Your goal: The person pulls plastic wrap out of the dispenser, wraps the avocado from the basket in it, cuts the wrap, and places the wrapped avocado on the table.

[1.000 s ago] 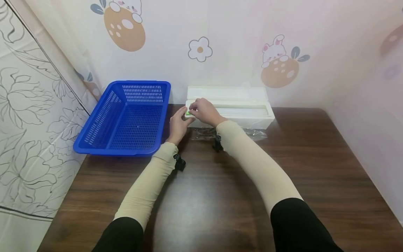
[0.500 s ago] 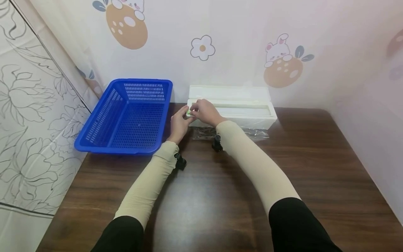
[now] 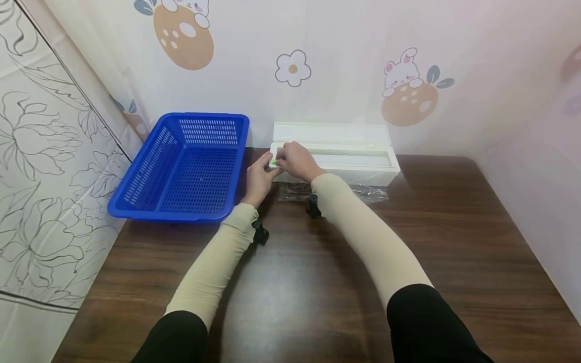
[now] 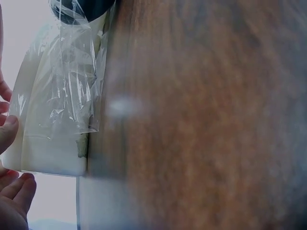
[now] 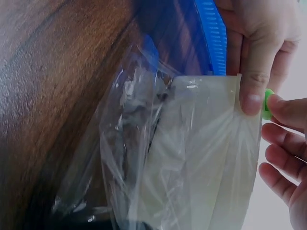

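Observation:
A long white cling film dispenser (image 3: 349, 175) stands at the back of the table, its lid (image 3: 333, 132) raised. Clear film (image 5: 168, 158) hangs over its front and onto the table. My left hand (image 3: 257, 182) grips the dispenser's left end, the thumb (image 5: 252, 98) on the front face. At that same end my right hand (image 3: 297, 160) pinches a small green slider (image 5: 266, 104) between thumb and finger, at the top edge. In the head view the fingers mostly cover the slider. The other right fingers (image 5: 278, 179) curl loosely over the dispenser's top.
Left of the dispenser sits a blue perforated plastic basket (image 3: 179, 217), close to my left hand. A patterned curtain (image 3: 336, 101) hangs right behind the dispenser. Small black cameras (image 3: 260, 233) are strapped to both wrists, the right one near the hanging film. Dark wood tabletop (image 3: 290, 282) extends in front.
The head view has shifted slightly. Both hands stay at the dispenser's left end, and the right fingers now cover more of the green slider.

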`<act>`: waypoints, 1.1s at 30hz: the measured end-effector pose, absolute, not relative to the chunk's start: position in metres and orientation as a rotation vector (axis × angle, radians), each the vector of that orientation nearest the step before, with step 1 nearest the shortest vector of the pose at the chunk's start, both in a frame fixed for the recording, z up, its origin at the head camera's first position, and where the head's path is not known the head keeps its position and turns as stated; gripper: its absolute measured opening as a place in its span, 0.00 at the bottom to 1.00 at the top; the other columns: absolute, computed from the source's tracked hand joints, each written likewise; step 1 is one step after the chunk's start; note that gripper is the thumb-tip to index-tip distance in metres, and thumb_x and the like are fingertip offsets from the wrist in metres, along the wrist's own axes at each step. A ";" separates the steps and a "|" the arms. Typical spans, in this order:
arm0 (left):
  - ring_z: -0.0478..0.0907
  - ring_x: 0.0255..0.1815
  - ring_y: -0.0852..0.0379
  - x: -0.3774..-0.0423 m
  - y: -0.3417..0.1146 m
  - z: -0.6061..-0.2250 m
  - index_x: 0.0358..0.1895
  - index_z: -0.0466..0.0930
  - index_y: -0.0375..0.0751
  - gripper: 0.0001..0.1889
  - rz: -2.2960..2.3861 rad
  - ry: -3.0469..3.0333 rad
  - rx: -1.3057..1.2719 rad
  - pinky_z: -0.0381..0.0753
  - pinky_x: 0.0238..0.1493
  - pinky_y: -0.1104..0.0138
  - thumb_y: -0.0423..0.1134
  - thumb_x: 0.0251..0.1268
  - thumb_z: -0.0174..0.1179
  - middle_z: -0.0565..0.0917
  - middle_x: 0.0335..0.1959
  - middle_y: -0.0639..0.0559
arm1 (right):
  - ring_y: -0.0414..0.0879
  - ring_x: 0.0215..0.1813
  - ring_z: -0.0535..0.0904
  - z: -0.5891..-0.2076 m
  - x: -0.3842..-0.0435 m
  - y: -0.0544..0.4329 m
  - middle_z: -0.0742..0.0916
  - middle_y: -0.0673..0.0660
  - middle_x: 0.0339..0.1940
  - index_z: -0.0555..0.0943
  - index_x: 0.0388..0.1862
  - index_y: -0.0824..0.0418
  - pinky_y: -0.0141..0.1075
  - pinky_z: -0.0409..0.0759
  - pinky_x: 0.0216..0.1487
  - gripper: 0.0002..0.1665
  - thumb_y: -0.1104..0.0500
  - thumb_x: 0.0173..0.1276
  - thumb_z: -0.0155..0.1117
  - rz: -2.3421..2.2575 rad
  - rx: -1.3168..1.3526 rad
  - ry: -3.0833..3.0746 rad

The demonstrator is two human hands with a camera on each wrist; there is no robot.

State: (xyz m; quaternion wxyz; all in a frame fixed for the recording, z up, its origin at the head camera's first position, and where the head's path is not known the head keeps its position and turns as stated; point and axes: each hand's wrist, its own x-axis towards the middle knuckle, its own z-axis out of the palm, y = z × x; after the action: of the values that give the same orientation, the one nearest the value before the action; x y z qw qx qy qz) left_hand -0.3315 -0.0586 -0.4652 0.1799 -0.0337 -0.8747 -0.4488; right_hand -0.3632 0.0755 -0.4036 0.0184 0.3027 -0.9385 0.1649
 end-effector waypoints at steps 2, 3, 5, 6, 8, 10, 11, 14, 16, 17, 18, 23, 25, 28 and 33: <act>0.74 0.67 0.48 -0.331 -0.058 -0.465 0.63 0.75 0.37 0.30 -1.260 -2.474 -0.101 0.70 0.69 0.60 0.42 0.56 0.70 0.77 0.65 0.44 | 0.54 0.42 0.79 -0.403 -0.362 0.078 0.86 0.61 0.39 0.87 0.42 0.65 0.44 0.77 0.49 0.12 0.59 0.70 0.61 0.492 0.956 -2.895; 0.73 0.67 0.48 -0.332 -0.058 -0.465 0.63 0.75 0.36 0.30 -1.258 -2.477 -0.104 0.70 0.69 0.60 0.42 0.56 0.70 0.77 0.65 0.44 | 0.54 0.42 0.79 -0.402 -0.362 0.080 0.86 0.61 0.39 0.87 0.42 0.65 0.44 0.77 0.49 0.12 0.59 0.70 0.61 0.483 0.960 -2.890; 0.73 0.67 0.48 -0.332 -0.058 -0.465 0.63 0.74 0.36 0.31 -1.253 -2.484 -0.108 0.69 0.70 0.60 0.42 0.57 0.70 0.77 0.65 0.44 | 0.54 0.43 0.78 -0.402 -0.362 0.083 0.86 0.61 0.39 0.87 0.43 0.65 0.44 0.76 0.50 0.12 0.59 0.70 0.61 0.455 0.965 -2.884; 0.73 0.67 0.48 -0.332 -0.058 -0.465 0.64 0.74 0.36 0.31 -1.252 -2.486 -0.112 0.69 0.70 0.60 0.42 0.57 0.70 0.77 0.65 0.44 | 0.54 0.43 0.78 -0.402 -0.362 0.084 0.86 0.61 0.39 0.87 0.43 0.65 0.44 0.76 0.51 0.12 0.59 0.71 0.61 0.441 0.965 -2.883; 0.73 0.67 0.48 -0.331 -0.059 -0.464 0.64 0.74 0.36 0.31 -1.249 -2.491 -0.115 0.69 0.70 0.60 0.42 0.57 0.70 0.77 0.65 0.44 | 0.54 0.43 0.78 -0.402 -0.362 0.086 0.86 0.61 0.40 0.86 0.44 0.65 0.44 0.76 0.51 0.13 0.59 0.71 0.60 0.419 0.971 -2.885; 0.73 0.68 0.49 -0.332 -0.058 -0.464 0.64 0.74 0.37 0.31 -1.243 -2.497 -0.115 0.69 0.70 0.61 0.42 0.57 0.70 0.77 0.65 0.45 | 0.54 0.44 0.78 -0.401 -0.362 0.088 0.86 0.61 0.40 0.86 0.44 0.65 0.44 0.76 0.51 0.13 0.59 0.71 0.60 0.406 0.980 -2.885; 0.73 0.68 0.49 -0.332 -0.058 -0.464 0.64 0.74 0.37 0.31 -1.238 -2.501 -0.115 0.69 0.70 0.61 0.42 0.57 0.70 0.77 0.65 0.45 | 0.54 0.44 0.77 -0.401 -0.361 0.089 0.86 0.61 0.40 0.86 0.44 0.66 0.45 0.76 0.51 0.13 0.59 0.71 0.60 0.401 0.984 -2.886; 0.73 0.68 0.49 -0.332 -0.058 -0.464 0.64 0.74 0.37 0.31 -1.236 -2.507 -0.122 0.69 0.70 0.61 0.43 0.57 0.70 0.77 0.65 0.44 | 0.55 0.44 0.77 -0.400 -0.361 0.093 0.85 0.62 0.40 0.86 0.43 0.66 0.45 0.76 0.50 0.13 0.59 0.71 0.60 0.378 0.989 -2.883; 0.72 0.68 0.49 -0.333 -0.058 -0.464 0.64 0.74 0.37 0.31 -1.240 -2.505 -0.123 0.68 0.70 0.61 0.43 0.57 0.70 0.76 0.65 0.44 | 0.55 0.43 0.77 -0.400 -0.362 0.096 0.85 0.62 0.39 0.86 0.43 0.66 0.45 0.76 0.50 0.12 0.60 0.70 0.60 0.359 0.990 -2.876; 0.72 0.68 0.49 -0.333 -0.059 -0.464 0.64 0.74 0.37 0.31 -1.243 -2.504 -0.119 0.68 0.70 0.61 0.43 0.56 0.70 0.76 0.66 0.44 | 0.55 0.42 0.76 -0.400 -0.362 0.099 0.85 0.62 0.39 0.86 0.42 0.66 0.45 0.75 0.49 0.12 0.60 0.70 0.60 0.352 0.994 -2.868; 0.72 0.68 0.49 -0.333 -0.059 -0.464 0.64 0.74 0.37 0.31 -1.250 -2.501 -0.112 0.68 0.71 0.62 0.43 0.56 0.70 0.76 0.66 0.44 | 0.56 0.42 0.76 -0.399 -0.361 0.101 0.85 0.62 0.38 0.87 0.42 0.66 0.45 0.75 0.49 0.12 0.60 0.69 0.60 0.351 0.997 -2.860; 0.71 0.69 0.50 -0.333 -0.062 -0.464 0.65 0.74 0.38 0.31 -1.267 -2.508 -0.086 0.66 0.72 0.63 0.42 0.57 0.70 0.75 0.67 0.45 | 0.55 0.40 0.75 -0.399 -0.360 0.119 0.85 0.62 0.36 0.87 0.41 0.65 0.45 0.75 0.47 0.11 0.60 0.69 0.61 0.385 0.995 -2.852; 0.71 0.69 0.50 -0.333 -0.062 -0.465 0.65 0.73 0.38 0.31 -1.271 -2.512 -0.087 0.66 0.72 0.63 0.43 0.57 0.69 0.75 0.67 0.45 | 0.55 0.40 0.74 -0.400 -0.359 0.125 0.85 0.62 0.36 0.87 0.41 0.66 0.44 0.74 0.46 0.12 0.60 0.70 0.60 0.398 0.985 -2.857; 0.70 0.70 0.50 -0.333 -0.060 -0.466 0.65 0.73 0.38 0.31 -1.279 -2.520 -0.091 0.65 0.72 0.64 0.43 0.58 0.69 0.74 0.67 0.45 | 0.54 0.39 0.74 -0.402 -0.358 0.130 0.85 0.62 0.36 0.87 0.42 0.66 0.44 0.75 0.46 0.12 0.60 0.70 0.60 0.417 0.970 -2.857; 0.70 0.70 0.51 -0.332 -0.057 -0.464 0.65 0.74 0.38 0.31 -1.287 -2.530 -0.086 0.65 0.73 0.63 0.43 0.58 0.69 0.75 0.68 0.46 | 0.54 0.41 0.75 -0.401 -0.358 0.132 0.85 0.61 0.37 0.87 0.42 0.65 0.44 0.75 0.48 0.12 0.59 0.70 0.61 0.440 0.929 -2.891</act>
State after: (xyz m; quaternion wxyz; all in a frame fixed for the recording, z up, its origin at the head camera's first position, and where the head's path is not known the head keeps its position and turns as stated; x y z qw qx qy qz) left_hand -0.3325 -0.0573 -0.4637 0.1501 -0.0301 -0.8808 -0.4480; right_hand -0.3582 0.1319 -0.4007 0.0366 0.3027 -0.9415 0.1433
